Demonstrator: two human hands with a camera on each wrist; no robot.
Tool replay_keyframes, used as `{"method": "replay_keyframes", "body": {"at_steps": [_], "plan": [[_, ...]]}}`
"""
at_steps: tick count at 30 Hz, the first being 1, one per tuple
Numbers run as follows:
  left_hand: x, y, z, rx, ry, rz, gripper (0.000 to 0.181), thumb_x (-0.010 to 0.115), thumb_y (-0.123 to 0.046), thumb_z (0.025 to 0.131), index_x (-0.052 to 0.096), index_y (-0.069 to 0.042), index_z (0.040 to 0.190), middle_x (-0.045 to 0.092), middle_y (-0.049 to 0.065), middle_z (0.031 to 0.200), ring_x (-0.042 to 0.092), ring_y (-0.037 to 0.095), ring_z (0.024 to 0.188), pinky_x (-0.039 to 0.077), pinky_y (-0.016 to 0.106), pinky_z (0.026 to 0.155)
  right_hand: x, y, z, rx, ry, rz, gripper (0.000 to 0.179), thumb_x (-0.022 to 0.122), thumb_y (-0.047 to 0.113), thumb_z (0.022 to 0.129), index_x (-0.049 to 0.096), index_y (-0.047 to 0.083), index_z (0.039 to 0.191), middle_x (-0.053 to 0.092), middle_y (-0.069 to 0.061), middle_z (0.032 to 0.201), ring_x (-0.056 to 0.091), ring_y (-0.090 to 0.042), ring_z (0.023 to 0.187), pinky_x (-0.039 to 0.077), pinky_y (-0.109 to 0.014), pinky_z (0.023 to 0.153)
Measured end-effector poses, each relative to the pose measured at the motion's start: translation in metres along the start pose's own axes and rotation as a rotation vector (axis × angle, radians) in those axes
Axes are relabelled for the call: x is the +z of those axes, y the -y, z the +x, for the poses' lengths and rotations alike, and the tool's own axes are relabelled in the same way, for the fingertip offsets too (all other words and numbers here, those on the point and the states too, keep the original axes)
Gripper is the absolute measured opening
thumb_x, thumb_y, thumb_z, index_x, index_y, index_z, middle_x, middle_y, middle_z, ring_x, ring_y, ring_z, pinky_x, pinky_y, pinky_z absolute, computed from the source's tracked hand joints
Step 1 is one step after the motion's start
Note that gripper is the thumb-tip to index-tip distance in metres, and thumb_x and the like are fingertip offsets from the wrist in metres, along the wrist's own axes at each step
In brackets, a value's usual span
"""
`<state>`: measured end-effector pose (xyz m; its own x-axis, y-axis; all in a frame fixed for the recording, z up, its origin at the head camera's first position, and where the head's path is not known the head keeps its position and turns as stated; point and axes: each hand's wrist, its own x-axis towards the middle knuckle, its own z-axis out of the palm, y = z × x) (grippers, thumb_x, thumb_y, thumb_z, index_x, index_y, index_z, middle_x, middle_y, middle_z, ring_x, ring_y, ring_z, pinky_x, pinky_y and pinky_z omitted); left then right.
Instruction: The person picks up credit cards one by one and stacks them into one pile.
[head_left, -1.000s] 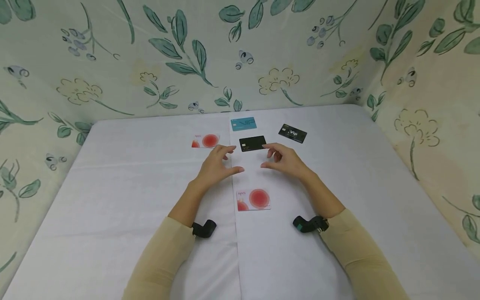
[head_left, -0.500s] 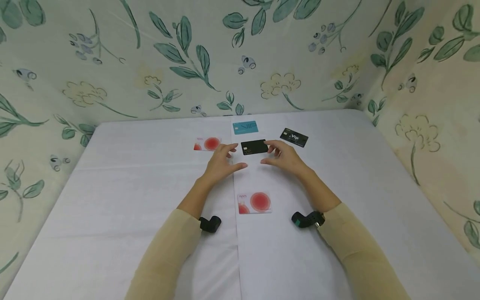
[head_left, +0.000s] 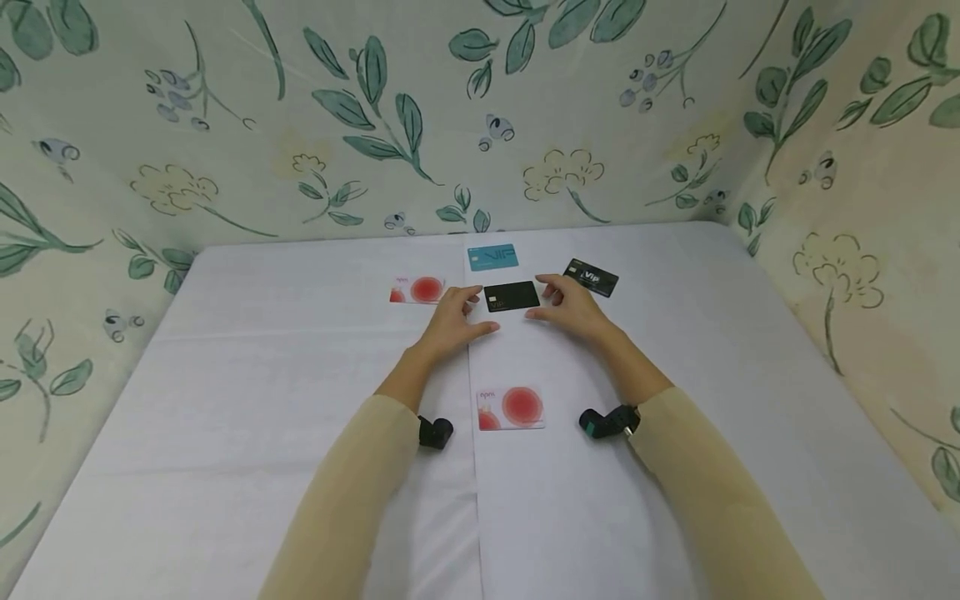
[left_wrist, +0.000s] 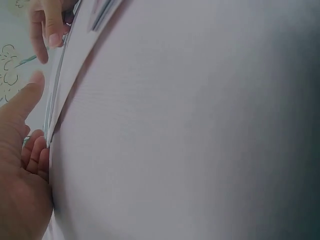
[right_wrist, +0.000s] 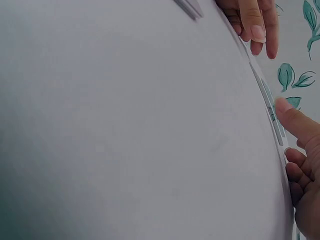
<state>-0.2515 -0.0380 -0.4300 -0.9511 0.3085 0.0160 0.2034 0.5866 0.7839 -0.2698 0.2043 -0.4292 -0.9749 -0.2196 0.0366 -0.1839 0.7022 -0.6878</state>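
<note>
Soft light, dark outer wrist-view edges

High head view faces down toward 12 o'clock; 2 low wrist close-ups share left hand [head_left: 448, 323] and right hand [head_left: 573, 308].

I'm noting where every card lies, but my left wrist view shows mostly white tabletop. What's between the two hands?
Observer: A black card, lying between the fingertips of the left hand and the right hand.

Operator: Anything just beyond that card?

Observer: Yes, a blue card, on the side away from the person.

Operator: And on the person's side?

Observer: A white card with red circles, lying between the two forearms.
</note>
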Motion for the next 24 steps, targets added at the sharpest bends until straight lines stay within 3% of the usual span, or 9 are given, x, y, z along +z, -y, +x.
{"method": "replay_keyframes", "body": {"at_steps": [5,12,15,24], "plan": [[0.0,0.004,0.008,-0.047,-0.02,0.008,0.074,0.075,-0.034,0.08,0.041,-0.011,0.141,0.049,0.008,0.121,0.047,0.022,0.111,0.043,0.035,0.097,0.003,-0.001,0.008,-0.004,-0.002,-0.02,0.074,0.078,0.032,0.077,0.046,0.004,0.137,0.052,-0.012,0.107,0.046,-0.025,0.093,0.039,-0.037,0.082],[0.004,0.005,0.016,-0.092,-0.034,0.142,0.073,0.07,-0.037,0.084,0.038,-0.013,0.144,0.05,0.009,0.115,0.048,0.022,0.106,0.044,0.035,0.093,0.008,-0.001,0.012,-0.013,-0.003,-0.116,0.075,0.077,0.038,0.077,0.047,0.004,0.138,0.052,-0.013,0.101,0.044,-0.024,0.09,0.038,-0.034,0.076],[0.006,0.003,0.016,-0.117,-0.038,0.152,0.07,0.068,-0.035,0.085,0.038,-0.013,0.145,0.049,0.01,0.114,0.048,0.023,0.105,0.043,0.036,0.092,0.01,-0.001,0.012,-0.009,0.002,-0.167,0.077,0.076,0.041,0.078,0.046,0.005,0.139,0.051,-0.012,0.1,0.044,-0.024,0.089,0.037,-0.033,0.074],[0.008,0.0,0.019,-0.14,0.003,0.228,0.069,0.067,-0.038,0.086,0.038,-0.016,0.146,0.045,0.01,0.115,0.043,0.022,0.105,0.043,0.034,0.089,0.008,-0.001,0.009,-0.013,0.018,-0.203,0.073,0.072,0.043,0.081,0.047,0.006,0.139,0.052,-0.013,0.102,0.044,-0.025,0.091,0.036,-0.035,0.077]]}}
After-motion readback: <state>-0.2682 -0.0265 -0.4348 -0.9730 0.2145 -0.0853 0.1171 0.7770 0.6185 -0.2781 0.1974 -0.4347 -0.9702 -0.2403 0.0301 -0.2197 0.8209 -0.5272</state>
